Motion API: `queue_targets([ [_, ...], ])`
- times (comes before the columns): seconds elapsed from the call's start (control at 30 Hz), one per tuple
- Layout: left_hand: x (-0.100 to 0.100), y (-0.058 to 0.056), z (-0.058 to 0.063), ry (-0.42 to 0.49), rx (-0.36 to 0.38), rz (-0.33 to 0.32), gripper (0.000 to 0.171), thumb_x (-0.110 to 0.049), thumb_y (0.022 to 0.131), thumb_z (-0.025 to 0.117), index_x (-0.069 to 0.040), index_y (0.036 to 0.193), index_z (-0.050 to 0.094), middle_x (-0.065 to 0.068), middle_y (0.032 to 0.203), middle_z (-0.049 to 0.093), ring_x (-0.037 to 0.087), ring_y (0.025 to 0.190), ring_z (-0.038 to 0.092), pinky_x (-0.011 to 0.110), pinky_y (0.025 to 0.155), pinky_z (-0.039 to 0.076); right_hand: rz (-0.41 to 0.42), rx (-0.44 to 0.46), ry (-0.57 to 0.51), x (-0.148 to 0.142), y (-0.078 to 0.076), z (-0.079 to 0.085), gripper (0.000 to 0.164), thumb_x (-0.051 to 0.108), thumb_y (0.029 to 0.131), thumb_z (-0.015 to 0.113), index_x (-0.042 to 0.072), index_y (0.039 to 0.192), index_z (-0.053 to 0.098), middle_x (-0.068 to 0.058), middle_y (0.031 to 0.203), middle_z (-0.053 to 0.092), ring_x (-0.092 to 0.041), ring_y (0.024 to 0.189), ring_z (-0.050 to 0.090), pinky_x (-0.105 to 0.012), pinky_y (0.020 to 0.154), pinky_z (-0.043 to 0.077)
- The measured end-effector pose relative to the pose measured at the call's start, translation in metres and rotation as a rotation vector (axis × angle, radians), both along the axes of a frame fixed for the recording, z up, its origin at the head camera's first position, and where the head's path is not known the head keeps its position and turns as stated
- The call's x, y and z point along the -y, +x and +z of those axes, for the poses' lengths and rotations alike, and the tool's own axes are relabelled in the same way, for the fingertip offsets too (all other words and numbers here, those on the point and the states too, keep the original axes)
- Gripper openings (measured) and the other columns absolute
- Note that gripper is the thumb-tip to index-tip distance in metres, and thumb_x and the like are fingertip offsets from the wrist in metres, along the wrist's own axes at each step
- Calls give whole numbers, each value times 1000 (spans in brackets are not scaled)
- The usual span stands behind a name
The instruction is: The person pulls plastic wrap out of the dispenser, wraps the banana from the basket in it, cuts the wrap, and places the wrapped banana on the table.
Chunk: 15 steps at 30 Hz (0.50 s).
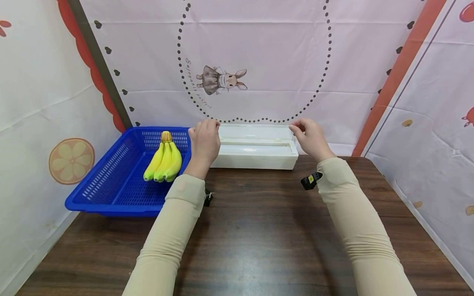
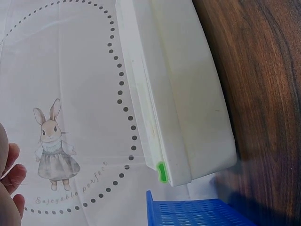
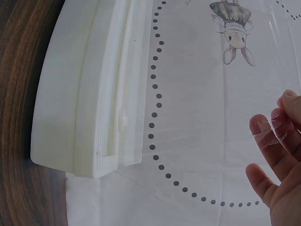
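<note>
The clear film (image 3: 267, 137) is pinched between the thumb and fingers of the right hand (image 1: 310, 137), creased where it crosses the fingertips, and it runs in faint shiny streaks above the white box (image 1: 255, 161). The left hand (image 1: 205, 139) is drawn into a similar pinch, holding the film near the box's other end, though the sheet there is barely visible. Both hands are raised, well apart. The long box lies across the far side of the bench (image 1: 252, 230), its see-through lid (image 1: 255, 131) standing up along the back; a green tab (image 2: 162, 172) marks its left end. Just beside that end sits a blue basket (image 1: 111, 209) with a bunch of yellow bananas (image 1: 163, 162) in it. Behind hangs a pale cloth (image 1: 259, 53) printed with a rabbit (image 1: 220, 81) and a dotted outline.
</note>
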<state>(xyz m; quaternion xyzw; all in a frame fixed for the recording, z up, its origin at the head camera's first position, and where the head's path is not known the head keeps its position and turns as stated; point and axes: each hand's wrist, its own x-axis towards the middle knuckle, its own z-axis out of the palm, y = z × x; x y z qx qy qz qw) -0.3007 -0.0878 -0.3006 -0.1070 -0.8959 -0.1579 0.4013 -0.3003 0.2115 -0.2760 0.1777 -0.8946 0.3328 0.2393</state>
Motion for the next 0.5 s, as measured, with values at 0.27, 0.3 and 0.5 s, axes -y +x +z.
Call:
queue_targets([
  [0.27, -1, 0, 1, 1, -18, -2, 22, -18, 102, 39, -7, 104, 58, 9, 96, 62, 27, 85, 53, 42, 77, 36, -1, 0, -25, 0, 0, 0, 29, 20, 99, 49, -6, 103, 62, -21, 95, 61, -29, 87, 56, -42, 80, 44],
  [0.3, -1, 0, 2, 2, -19, -2, 22, -18, 102, 39, -7, 104, 58, 9, 96, 62, 27, 85, 53, 42, 77, 35, -1, 1, -27, -1, 0, 0, 29, 20, 99, 49, -6, 103, 62, -21, 95, 61, -29, 87, 56, -42, 80, 44],
  [0.5, -1, 1, 3, 9, -26, -4, 23, -18, 102, 39, -7, 104, 58, 9, 96, 62, 27, 87, 52, 42, 76, 35, -8, -6, -36, -1, -1, 1, 29, 20, 98, 50, -6, 104, 62, -21, 95, 62, -30, 86, 57, -42, 79, 44],
])
